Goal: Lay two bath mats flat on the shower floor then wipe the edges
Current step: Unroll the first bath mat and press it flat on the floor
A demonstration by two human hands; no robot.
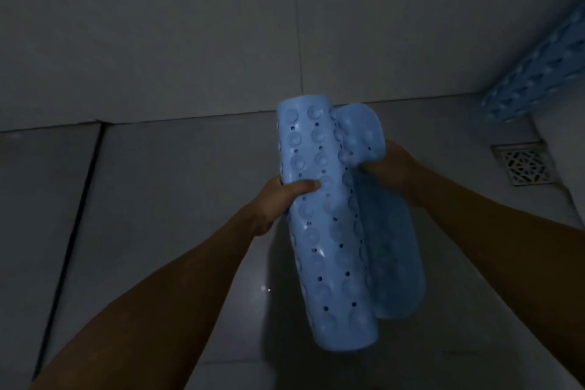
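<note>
Head view – light: the shower was dim, and everything read in grey and blue.
Head view – rolled mat: a light blue bath mat (329, 231), studded with suction cups and small drain holes, was held in the air above the shower floor (177, 199). It was rolled lengthwise into a loose tube standing nearly upright, top tilted slightly left. A loose flap hung open along its right side, with one corner curled over at the top.
Head view – left hand: the left hand (278, 199) gripped the roll from its left side about a third of the way down, thumb pressed across the front, fingers hidden behind the mat.
Head view – right hand: the right hand (389, 171) held the loose flap near the top right, fingers curled onto its edge; the fingertips were partly hidden by the mat.
Head view – second mat: another blue mat (538, 73) of the same pattern leaned at the right edge of the view, lower end near the floor corner, well apart from the held one.
Head view – drain: a square metal floor drain (525, 166) with a patterned grate sat in the floor just below that second mat.
Head view – walls: large grey wall tiles (158, 41) rose behind the mat, meeting the floor in a line just behind its top.
</note>
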